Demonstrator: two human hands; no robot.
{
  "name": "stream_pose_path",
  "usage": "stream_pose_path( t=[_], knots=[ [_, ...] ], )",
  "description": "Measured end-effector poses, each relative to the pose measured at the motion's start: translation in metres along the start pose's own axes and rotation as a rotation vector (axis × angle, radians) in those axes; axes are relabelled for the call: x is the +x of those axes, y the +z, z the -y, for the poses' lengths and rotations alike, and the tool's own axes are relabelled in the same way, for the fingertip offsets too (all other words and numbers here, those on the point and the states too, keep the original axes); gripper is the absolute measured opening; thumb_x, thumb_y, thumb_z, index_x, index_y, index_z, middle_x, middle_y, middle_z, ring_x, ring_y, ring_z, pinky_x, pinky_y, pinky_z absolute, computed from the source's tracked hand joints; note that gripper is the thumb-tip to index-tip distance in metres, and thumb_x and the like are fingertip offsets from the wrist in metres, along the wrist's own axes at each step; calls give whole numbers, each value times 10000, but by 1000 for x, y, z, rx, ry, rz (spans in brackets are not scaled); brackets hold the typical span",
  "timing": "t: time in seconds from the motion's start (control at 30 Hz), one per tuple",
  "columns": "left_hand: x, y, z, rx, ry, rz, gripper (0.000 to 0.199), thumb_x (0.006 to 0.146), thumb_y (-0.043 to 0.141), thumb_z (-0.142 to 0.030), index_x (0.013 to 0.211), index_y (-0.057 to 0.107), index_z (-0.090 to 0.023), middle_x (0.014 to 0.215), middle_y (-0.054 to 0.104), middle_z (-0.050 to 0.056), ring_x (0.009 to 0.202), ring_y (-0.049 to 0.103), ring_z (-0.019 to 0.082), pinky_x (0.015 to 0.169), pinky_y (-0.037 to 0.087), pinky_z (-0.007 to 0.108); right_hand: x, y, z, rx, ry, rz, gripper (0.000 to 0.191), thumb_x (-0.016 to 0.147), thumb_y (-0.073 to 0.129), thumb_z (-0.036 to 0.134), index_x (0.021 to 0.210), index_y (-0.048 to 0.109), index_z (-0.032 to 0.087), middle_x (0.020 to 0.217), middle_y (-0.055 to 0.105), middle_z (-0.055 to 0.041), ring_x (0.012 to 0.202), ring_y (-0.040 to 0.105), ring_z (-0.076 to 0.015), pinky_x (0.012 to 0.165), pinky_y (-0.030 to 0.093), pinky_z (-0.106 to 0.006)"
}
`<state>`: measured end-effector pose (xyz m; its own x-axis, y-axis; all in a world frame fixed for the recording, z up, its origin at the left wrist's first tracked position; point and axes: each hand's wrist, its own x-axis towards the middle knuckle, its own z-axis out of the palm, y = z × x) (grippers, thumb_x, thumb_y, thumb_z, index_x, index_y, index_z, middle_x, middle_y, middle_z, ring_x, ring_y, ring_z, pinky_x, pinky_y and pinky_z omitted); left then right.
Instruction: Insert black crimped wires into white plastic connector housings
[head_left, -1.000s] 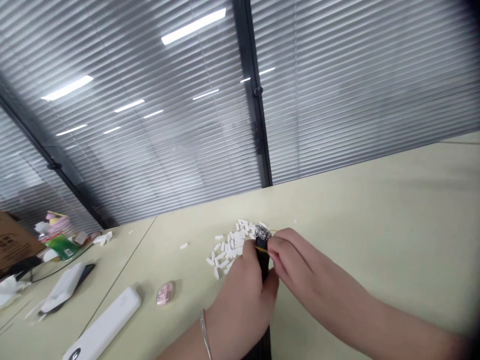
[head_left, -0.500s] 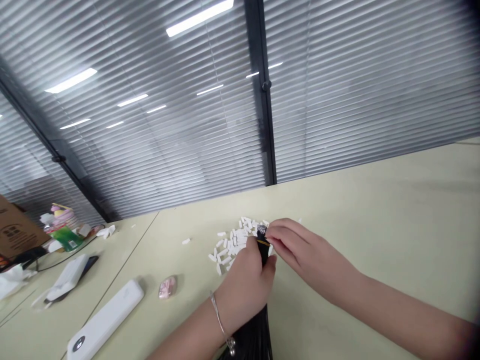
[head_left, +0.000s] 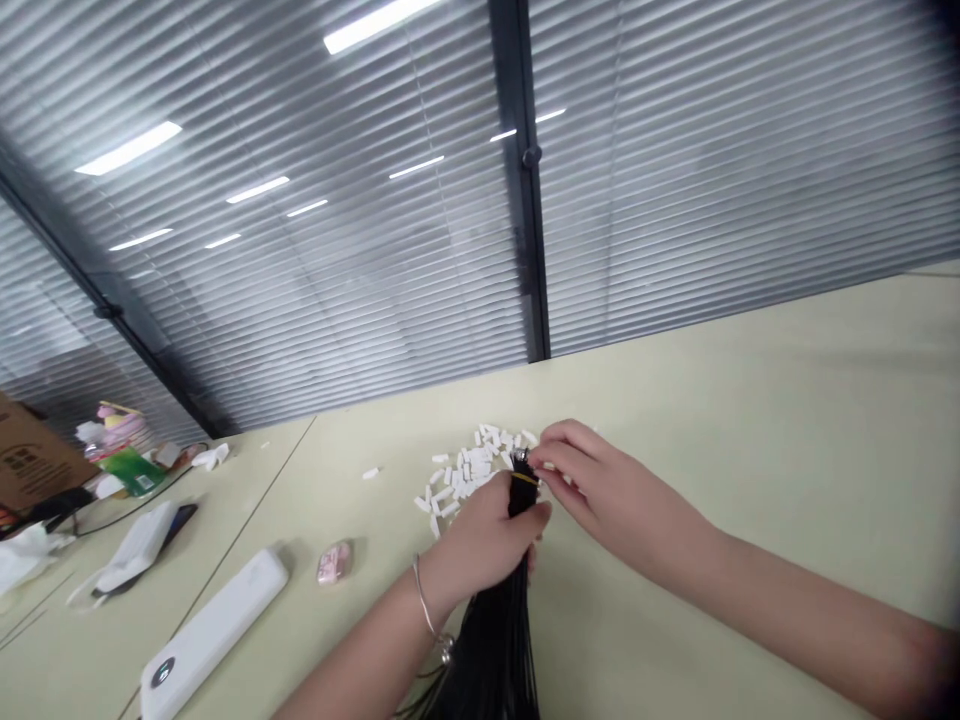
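My left hand (head_left: 487, 535) is closed around a bunch of black cords (head_left: 495, 640), which hangs down past my wrist towards the edge of the worktop. My right hand (head_left: 600, 490) comes in from the side, with its fingers (head_left: 555, 450) curled and close together at the top of the bunch, next to a thin yellow band (head_left: 525, 479). I can't tell whether they are pinching anything. A small silvery end (head_left: 520, 456) sticks up above the band. The work in hand looks like fiddly work at that bound top, and any next move there calls for my left hand to keep the strands tight while my right fingers work precisely. Just behind my hands lies a loose heap of small white pieces (head_left: 465, 475). A bracelet (head_left: 424, 605) sits on my left wrist. Farther left on the worktop (head_left: 750, 480) are a small pink thing (head_left: 334, 562), a white power bank (head_left: 214, 635), a green packet (head_left: 133, 470) and a cardboard box (head_left: 30, 450), with window blinds (head_left: 712, 180) beyond
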<state>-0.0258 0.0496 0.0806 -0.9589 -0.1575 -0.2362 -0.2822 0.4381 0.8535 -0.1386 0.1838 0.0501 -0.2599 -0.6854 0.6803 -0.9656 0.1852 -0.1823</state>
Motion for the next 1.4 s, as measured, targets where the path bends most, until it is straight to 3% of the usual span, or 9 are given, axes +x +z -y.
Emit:
stream_pose_path(
  t=[0.13,0.33,0.5,0.63,0.87,1.07,1.13,1.2,1.4],
  knots=[
    [0,-5,3,-16,-17,201,191,864,545,-331,759,491,-181,574,499,-31,488,487,131,501,404,232,-12,-20,-9,215,-79,242,353,887,533,181,1232,574,244,1269,561,-90,1167,592,-192,917,555,-312],
    [-8,-4,1,143,-39,423,235,732,724,-380,799,630,-175,515,500,-59,463,461,107,482,343,200,-48,-30,-1,460,-38,423,128,911,486,114,960,568,199,1002,622,-33,915,632,-113,790,548,-220],
    [-11,3,-6,258,44,406,284,749,726,-309,637,504,-172,543,389,-71,483,369,80,468,242,206,-60,-30,2,581,47,476,251,869,515,71,1044,577,239,1015,597,-19,919,616,-102,779,539,-211],
    [-16,4,-11,301,74,370,362,794,704,-295,606,421,-170,548,345,-63,501,334,86,468,213,222,-56,-30,-6,1090,309,360,173,829,665,268,986,600,238,1094,576,-55,1041,601,-164,882,534,-311],
    [-11,20,4,647,58,145,183,854,631,-342,802,619,-167,738,607,20,633,524,178,538,303,251,-52,-37,-4,1375,401,149,531,888,529,608,642,327,184,768,470,-21,832,555,-161,769,526,-308],
    [-3,29,10,763,119,111,247,899,612,-297,1082,669,-142,1034,675,119,955,632,305,835,505,399,-53,-42,3,1305,355,86,381,888,624,507,683,552,194,727,476,-8,728,534,-123,656,497,-243],
    [-11,26,5,655,286,-41,245,933,556,-240,1141,647,-148,1051,668,109,971,634,266,864,521,383,-53,-45,4,1087,252,42,99,898,648,298,828,690,243,753,511,-9,680,537,-90,598,475,-183],
    [-21,23,-2,484,562,-213,236,952,509,-174,1146,638,-144,1005,674,82,911,647,195,847,539,300,-53,-49,5,759,80,-41,219,884,605,124,975,723,284,734,505,4,627,528,-64,551,455,-137],
    [-39,21,-14,325,947,-383,155,922,604,-107,1061,672,-103,947,703,56,868,666,96,850,516,109,-52,-53,10,388,-59,-120,156,930,539,162,867,657,241,662,435,25,568,497,-56,512,448,-130]
  ],
)
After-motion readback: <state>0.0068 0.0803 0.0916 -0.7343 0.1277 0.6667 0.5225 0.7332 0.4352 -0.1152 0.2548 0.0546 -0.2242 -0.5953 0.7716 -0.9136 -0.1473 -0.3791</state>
